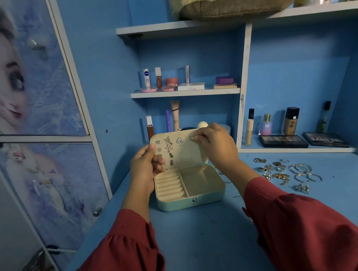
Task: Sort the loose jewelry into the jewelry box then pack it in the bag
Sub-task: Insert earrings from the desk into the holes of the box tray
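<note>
mint jewelry box [191, 200] open mid-frame; left hand [145, 162] grips its lid [188, 154], right hand [214, 141] pinches an earring [191, 138] onto it; next, pressing the post through.

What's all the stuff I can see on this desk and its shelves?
Jewelry box: one, mint green, open on the desk.
Earrings: several, silver, pinned in the lid.
Loose jewelry: a pile, silver and gold, right of the box.
Eyeshadow palettes: two, black, right cubby.
Cosmetics: several, mixed colours, middle shelf.
Bag: one, beige, top shelf.
Left hand: holds the lid's left edge.
Right hand: pinches a small earring at the lid.
</note>
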Tool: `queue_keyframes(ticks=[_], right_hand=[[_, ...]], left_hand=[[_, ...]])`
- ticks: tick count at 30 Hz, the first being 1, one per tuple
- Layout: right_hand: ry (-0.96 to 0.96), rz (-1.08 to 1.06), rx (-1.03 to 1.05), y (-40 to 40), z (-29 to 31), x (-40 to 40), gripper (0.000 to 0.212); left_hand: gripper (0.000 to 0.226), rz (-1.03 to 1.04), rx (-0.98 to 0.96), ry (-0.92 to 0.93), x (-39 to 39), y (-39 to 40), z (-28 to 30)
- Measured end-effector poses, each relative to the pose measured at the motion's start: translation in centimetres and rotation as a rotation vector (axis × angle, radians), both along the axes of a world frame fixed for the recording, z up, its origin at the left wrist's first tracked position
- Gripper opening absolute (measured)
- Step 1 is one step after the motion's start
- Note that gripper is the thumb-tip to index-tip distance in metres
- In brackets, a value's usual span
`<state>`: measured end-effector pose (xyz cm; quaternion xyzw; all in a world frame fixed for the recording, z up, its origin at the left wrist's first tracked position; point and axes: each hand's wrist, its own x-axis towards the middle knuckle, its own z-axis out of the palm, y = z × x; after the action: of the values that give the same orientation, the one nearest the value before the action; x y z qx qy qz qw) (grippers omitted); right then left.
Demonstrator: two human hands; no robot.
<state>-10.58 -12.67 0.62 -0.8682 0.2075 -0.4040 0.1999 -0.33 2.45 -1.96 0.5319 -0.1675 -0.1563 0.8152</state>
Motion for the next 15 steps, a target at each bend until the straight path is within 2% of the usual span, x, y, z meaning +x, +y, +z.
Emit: queue_keyframes(ticks=[7, 11, 15], right_hand=[[-0.043, -0.049, 0.014, 0.19, 0.04, 0.24, 0.021], [-0.002, -0.054, 0.002, -0.07, 0.35, 0.03, 0.039], [0.041, -0.042, -0.02, -0.19, 0.42, -0.17, 0.034]], left_hand=[[0.012, -0.004, 0.01, -0.006, 0.12, -0.04, -0.09], [0.013, -0.011, 0.009, 0.001, 0.17, -0.01, -0.15], [0.015, -0.016, 0.029, -0.009, 0.2, 0.01, -0.11]])
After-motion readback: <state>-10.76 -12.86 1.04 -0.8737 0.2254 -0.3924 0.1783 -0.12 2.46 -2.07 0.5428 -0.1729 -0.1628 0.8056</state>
